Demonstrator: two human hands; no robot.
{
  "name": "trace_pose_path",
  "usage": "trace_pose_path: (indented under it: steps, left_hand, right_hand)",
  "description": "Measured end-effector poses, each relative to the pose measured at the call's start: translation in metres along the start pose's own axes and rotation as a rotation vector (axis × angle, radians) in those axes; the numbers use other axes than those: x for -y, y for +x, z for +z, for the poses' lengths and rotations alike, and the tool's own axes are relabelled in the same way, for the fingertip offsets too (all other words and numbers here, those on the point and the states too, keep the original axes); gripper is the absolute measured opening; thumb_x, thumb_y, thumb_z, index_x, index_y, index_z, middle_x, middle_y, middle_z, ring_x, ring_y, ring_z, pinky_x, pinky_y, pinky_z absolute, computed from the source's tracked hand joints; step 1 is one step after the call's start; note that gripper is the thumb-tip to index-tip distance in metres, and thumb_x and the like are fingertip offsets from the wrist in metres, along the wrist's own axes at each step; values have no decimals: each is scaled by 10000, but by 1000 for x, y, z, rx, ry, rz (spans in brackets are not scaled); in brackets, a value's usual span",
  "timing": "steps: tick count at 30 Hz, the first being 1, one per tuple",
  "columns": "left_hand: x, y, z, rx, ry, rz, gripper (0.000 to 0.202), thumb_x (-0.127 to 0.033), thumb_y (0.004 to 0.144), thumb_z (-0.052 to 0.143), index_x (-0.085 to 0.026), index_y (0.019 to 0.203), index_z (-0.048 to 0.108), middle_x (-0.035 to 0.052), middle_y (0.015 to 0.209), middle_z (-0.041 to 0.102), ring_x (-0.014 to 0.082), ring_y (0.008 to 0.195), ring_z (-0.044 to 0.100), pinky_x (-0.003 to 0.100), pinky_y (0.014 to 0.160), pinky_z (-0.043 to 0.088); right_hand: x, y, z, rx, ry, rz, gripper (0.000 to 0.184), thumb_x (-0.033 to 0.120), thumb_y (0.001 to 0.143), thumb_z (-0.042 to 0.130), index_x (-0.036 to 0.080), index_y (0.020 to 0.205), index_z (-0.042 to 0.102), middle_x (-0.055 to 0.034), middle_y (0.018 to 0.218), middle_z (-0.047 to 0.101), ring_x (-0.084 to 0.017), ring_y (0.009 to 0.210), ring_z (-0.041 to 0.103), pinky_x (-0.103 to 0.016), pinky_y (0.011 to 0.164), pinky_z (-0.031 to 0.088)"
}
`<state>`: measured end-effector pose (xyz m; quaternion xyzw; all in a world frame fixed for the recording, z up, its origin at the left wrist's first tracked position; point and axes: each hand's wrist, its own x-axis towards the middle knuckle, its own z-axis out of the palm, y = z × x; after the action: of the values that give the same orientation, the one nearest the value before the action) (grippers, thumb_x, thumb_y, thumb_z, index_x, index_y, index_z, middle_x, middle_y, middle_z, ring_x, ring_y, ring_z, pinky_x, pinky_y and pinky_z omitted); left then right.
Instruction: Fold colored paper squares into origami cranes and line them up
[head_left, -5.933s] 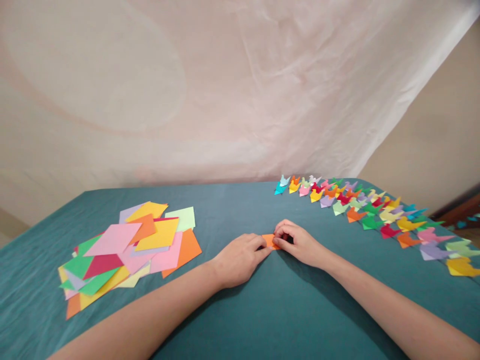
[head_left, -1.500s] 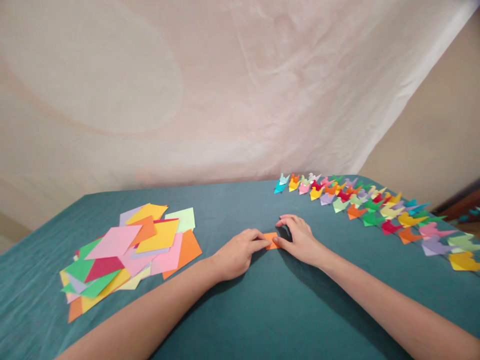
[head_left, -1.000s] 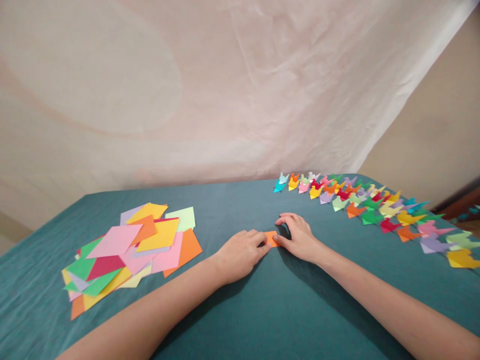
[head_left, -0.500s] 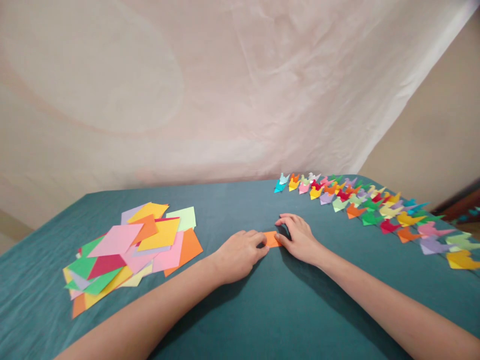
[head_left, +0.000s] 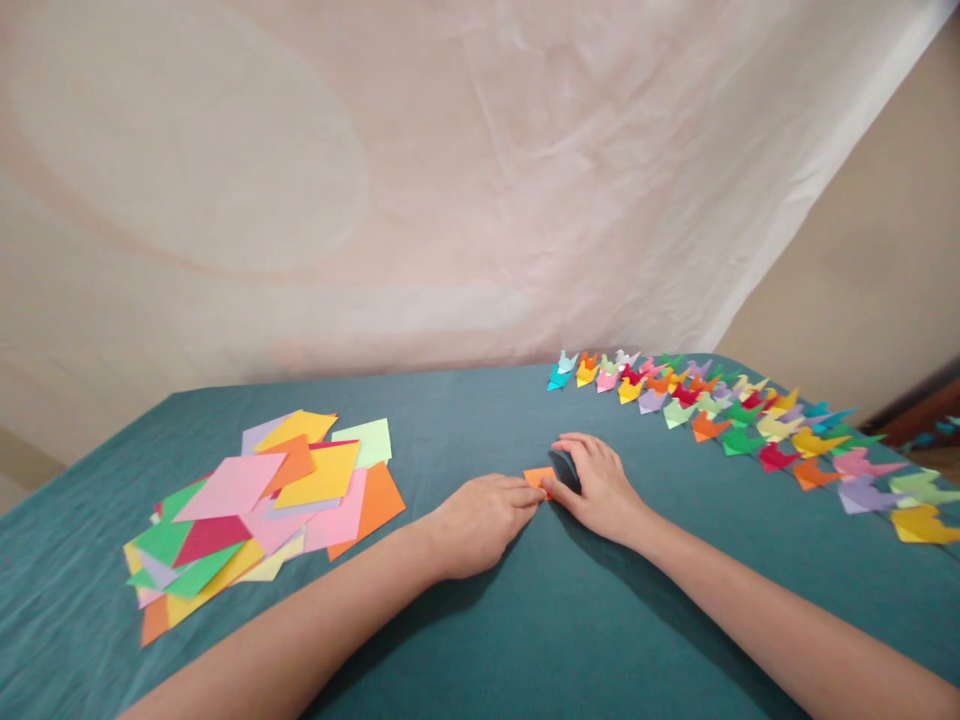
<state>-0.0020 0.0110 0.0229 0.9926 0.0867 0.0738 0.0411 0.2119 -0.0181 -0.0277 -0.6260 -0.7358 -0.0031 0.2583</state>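
Observation:
A small folded piece of orange paper (head_left: 537, 475) lies flat on the table between my hands. My left hand (head_left: 484, 520) comes from the left, its fingers together and their tips pressed on the paper's near edge. From the right, the thumb of my right hand (head_left: 596, 485) holds down the paper's right side. Its other fingers arch beyond the thumb, leaving a shadowed gap. Both thumb and fingertips meet close together at the near side of the paper, and they cover part of it, so its exact folds cannot be made out.
A loose heap of coloured paper sheets (head_left: 232, 488) lies on the left of the teal-covered table (head_left: 480, 640). Rows of small folded paper birds (head_left: 709, 427) stand along the right side, reaching the far edge. A pale cloth (head_left: 420, 180) hangs behind.
The fingers of my left hand have straightened and slid right along the paper's near edge, closer to my right thumb. Less of the orange paper shows, and its outline looks less rectangular.

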Motion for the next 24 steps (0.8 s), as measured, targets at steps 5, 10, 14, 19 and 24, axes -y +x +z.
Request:
trace_pose_path:
  steps: [5, 10, 14, 19, 24]
  left_hand:
    - [0, 1, -3, 10, -2, -16, 319, -112, 864, 422, -118, 1160, 539, 101, 1187, 588, 212, 1108, 518, 347, 968, 386]
    - [-2, 3, -8, 34, 29, -13, 234, -95, 842, 463, -123, 1029, 601, 83, 1094, 627, 201, 1043, 527, 330, 945, 383]
    - [-2, 3, -10, 37, 46, -11, 187, -112, 846, 475, -137, 958, 623, 67, 1045, 641, 191, 998, 520, 313, 917, 385]
    - [-2, 3, -12, 36, 37, -6, 199, -107, 849, 466, -140, 957, 629, 64, 1035, 646, 193, 958, 517, 316, 899, 379]
    - [-2, 3, -14, 39, 33, 6, 203, -95, 827, 482, -142, 952, 634, 69, 1006, 660, 194, 927, 525, 314, 880, 385]
  right_hand:
    - [-2, 2, 1, 25, -14, 22, 461, 440, 803, 520, 151, 1162, 492, -136, 1187, 525, -268, 1123, 452, -438, 936, 358]
    - [-8, 4, 3, 29, -23, 59, 415, 400, 814, 510, 155, 1149, 498, -133, 1192, 524, -266, 1120, 452, -432, 933, 363]
    - [-8, 4, 2, 43, -21, 63, 392, 384, 816, 509, 165, 1141, 500, -127, 1194, 522, -261, 1119, 453, -423, 934, 361]
    - [-5, 4, 1, 40, -15, 67, 350, 351, 821, 506, 174, 1122, 507, -116, 1182, 526, -253, 1117, 455, -413, 937, 357]
    - [-7, 4, 1, 23, -6, 68, 314, 336, 824, 506, 181, 1097, 515, -106, 1157, 540, -245, 1096, 473, -400, 923, 369]
